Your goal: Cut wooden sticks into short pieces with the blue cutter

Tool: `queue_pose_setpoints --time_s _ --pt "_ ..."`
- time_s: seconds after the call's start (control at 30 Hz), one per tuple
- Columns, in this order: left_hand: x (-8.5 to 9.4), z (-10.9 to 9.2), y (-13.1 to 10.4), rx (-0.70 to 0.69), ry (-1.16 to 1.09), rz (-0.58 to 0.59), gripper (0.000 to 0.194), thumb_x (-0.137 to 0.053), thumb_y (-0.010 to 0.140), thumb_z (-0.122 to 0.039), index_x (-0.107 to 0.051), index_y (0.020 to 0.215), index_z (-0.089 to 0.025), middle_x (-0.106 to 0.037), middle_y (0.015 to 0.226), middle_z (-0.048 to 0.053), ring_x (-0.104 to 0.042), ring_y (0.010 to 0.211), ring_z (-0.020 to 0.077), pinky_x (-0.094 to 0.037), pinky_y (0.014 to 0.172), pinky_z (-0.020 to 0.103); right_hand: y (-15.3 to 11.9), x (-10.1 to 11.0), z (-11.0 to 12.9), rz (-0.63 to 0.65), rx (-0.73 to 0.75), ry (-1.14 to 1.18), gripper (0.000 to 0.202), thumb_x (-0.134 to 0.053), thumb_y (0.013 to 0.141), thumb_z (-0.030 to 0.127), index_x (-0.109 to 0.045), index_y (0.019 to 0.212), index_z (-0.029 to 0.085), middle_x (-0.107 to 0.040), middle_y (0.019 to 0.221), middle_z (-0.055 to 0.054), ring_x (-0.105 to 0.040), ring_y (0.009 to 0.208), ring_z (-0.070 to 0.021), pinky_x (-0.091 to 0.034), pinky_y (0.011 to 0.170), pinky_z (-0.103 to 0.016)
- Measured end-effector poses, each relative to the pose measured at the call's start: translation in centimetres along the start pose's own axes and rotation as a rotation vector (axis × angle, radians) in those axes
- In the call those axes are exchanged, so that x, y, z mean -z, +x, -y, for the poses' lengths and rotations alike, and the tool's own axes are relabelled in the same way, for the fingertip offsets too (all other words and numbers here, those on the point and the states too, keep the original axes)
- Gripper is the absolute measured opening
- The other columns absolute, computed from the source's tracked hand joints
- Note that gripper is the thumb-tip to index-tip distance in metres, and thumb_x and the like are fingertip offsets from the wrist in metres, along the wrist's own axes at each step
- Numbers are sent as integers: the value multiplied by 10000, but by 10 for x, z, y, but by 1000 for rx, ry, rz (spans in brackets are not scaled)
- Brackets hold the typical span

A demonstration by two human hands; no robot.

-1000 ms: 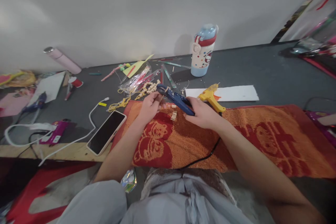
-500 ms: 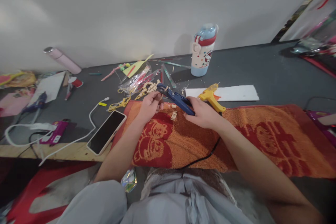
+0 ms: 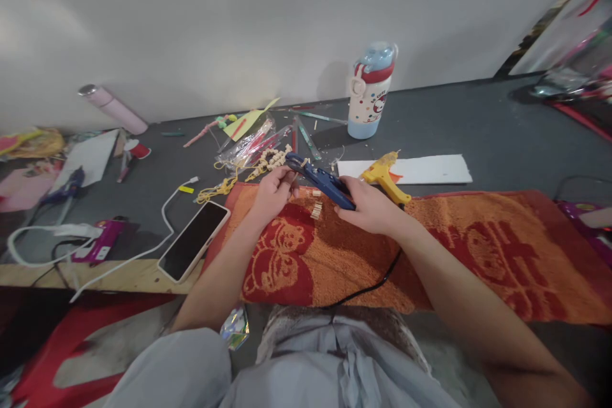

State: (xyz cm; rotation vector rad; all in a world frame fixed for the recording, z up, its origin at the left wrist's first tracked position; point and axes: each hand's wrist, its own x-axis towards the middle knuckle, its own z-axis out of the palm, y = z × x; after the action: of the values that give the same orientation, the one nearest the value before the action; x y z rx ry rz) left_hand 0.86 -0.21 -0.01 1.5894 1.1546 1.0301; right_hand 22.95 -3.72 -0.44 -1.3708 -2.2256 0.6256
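Observation:
My right hand (image 3: 368, 205) grips a blue glue gun (image 3: 319, 180) whose black cord (image 3: 368, 285) trails back toward my lap. The gun's nozzle points left, right at my left hand (image 3: 273, 192), which pinches a small wooden piece at the tip. Both hands hover over an orange and red towel (image 3: 478, 248) spread on the dark floor. A few small wooden clips (image 3: 316, 209) lie on the towel just below the gun.
A yellow glue gun (image 3: 384, 174) rests on a white strip (image 3: 430, 169) beyond my right hand. A printed water bottle (image 3: 369, 93) stands by the wall. A phone (image 3: 194, 240) with white cable lies left of the towel. Beads, string and packets (image 3: 253, 150) are scattered ahead.

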Motion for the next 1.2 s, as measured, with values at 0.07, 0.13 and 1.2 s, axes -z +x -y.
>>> queue_pose_setpoints --time_s 0.07,0.13,1.2 --pt "0 0 0 -57 93 -25 260 -478 884 -419 -512 787 -180 -518 518 -42 -350 391 63 -304 443 213 0 0 0 -11 6 6 436 -525 761 312 -502 1146 108 -627 1026 -151 -590 901 -264 -441 774 -356" --pt "1 -2 -1 -120 178 -48 219 -458 894 -342 -519 762 -178 -530 531 -33 -418 445 81 -357 508 220 0 0 0 -13 11 16 432 -526 759 310 -501 1142 113 -631 1009 -145 -592 892 -264 -442 768 -358" --pt "0 -9 -2 -176 346 -111 221 -439 834 -179 -525 631 -173 -573 561 -8 -503 554 107 -397 600 223 -1 2 5 39 -16 65 440 -525 773 322 -500 1157 108 -638 992 -136 -604 844 -249 -445 740 -336"
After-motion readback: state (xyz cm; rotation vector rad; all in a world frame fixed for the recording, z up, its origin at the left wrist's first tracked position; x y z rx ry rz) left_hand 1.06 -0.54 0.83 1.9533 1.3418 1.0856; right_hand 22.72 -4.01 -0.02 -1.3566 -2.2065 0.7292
